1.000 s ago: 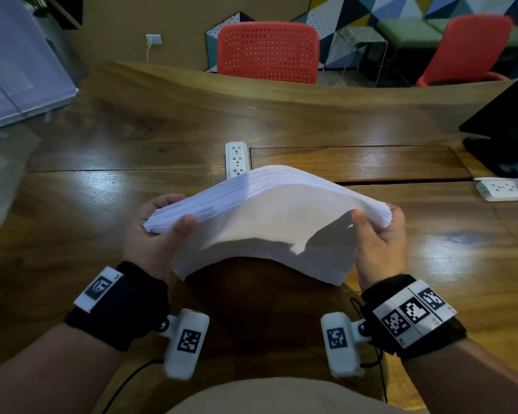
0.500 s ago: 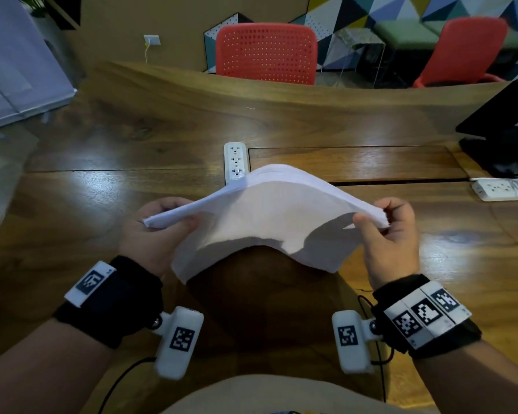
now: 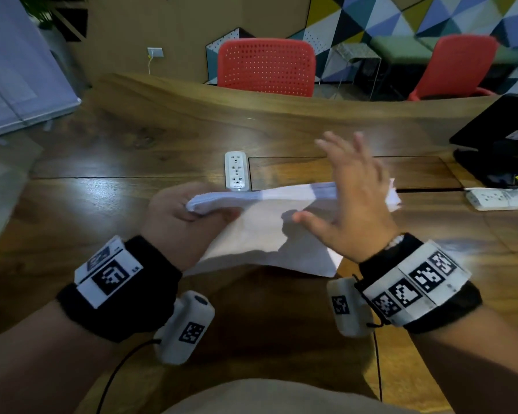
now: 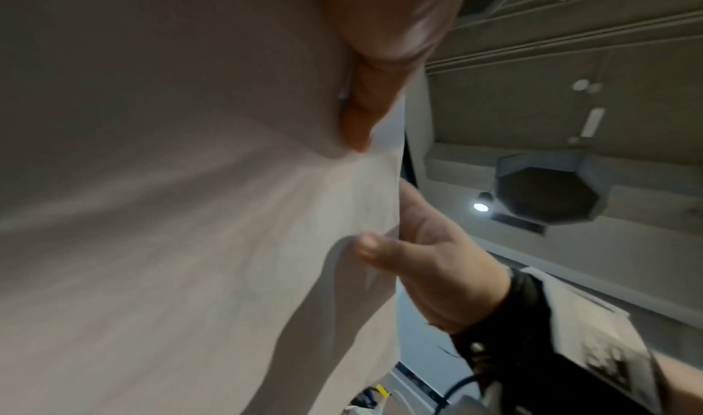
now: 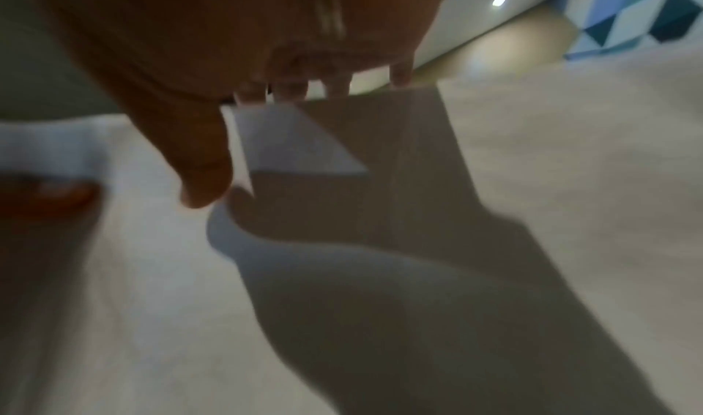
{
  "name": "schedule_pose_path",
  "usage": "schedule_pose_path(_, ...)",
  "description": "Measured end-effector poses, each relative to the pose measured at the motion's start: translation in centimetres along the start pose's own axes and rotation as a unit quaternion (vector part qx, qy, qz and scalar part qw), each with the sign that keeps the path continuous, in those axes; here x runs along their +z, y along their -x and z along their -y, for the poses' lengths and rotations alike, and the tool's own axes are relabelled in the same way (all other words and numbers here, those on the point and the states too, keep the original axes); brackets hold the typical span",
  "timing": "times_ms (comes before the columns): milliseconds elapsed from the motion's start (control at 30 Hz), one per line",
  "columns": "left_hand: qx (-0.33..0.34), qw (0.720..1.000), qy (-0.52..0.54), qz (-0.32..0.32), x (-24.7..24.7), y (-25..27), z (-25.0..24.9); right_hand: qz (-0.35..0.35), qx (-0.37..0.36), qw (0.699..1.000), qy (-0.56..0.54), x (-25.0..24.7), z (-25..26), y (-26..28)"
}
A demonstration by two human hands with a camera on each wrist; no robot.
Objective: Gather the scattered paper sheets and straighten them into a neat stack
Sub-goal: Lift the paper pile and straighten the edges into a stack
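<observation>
A thick bundle of white paper sheets is held up over the wooden table, its top edge level and its lower edge hanging toward me. My left hand grips the bundle's left end, thumb in front and fingers behind. My right hand is off the paper with fingers spread and straight, in front of the bundle's right part. In the left wrist view the sheets fill the picture, with my right hand's thumb at their edge. The right wrist view shows the spread fingers above the paper.
A white power strip lies just behind the paper, another at the right. A black device stands at the far right. Red chairs are beyond the table's far edge. My lap lies below the near edge.
My right hand has let go of the bundle's right end and opened, fingers spread. The bundle has straightened from an arch to a level top edge. My left hand keeps its grip.
</observation>
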State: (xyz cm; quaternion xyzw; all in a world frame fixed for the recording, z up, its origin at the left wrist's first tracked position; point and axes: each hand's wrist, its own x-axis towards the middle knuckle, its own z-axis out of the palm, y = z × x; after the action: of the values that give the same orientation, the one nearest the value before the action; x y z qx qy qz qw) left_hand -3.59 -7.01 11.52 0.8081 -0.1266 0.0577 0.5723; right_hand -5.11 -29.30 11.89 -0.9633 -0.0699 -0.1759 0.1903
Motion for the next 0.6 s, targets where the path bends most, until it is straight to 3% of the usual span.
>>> schedule_pose_path(67, 0.037, 0.999, -0.007, 0.024, 0.4, -0.4, -1.5, 0.05, -0.067, 0.996, 0.02, 0.2, 0.8, -0.9)
schedule_pose_path(167, 0.062, 0.998, 0.018, 0.028, 0.1, -0.9, -2.5, 0.039, -0.12, 0.992, -0.018, 0.0, 1.1, -1.2)
schedule_pose_path(233, 0.05, 0.997, -0.012, 0.05, -0.5, -1.2, -2.2, 0.046, -0.09, 0.993, -0.06, -0.5, 0.4, -1.1)
schedule_pose_path(367, -0.023, 0.97, -0.222, 0.099, -2.1, -1.7, -0.4, 0.001, 0.013, 0.967, -0.254, -2.0, -1.9, -1.0)
schedule_pose_path(433, -0.043, 0.969, -0.224, 0.095, -2.8, -1.7, 0.2, -0.002, 0.038, 0.947, -0.32, -2.7, -3.1, -0.7)
schedule_pose_path(500, -0.069, 0.986, -0.139, 0.053, -3.2, -2.1, 0.4, 0.006, 0.049, 0.915, -0.4, -2.9, -3.9, -0.2)
schedule_pose_path(533, -0.088, 0.994, -0.044, 0.037, -3.3, -2.3, 0.4, 0.005, 0.06, 0.895, -0.441, -2.8, -4.0, 0.0)
schedule_pose_path(600, -0.117, 0.971, 0.207, 0.04, -3.1, -2.7, -0.1, -0.007, 0.09, 0.853, -0.514, -2.1, -4.2, 0.4)
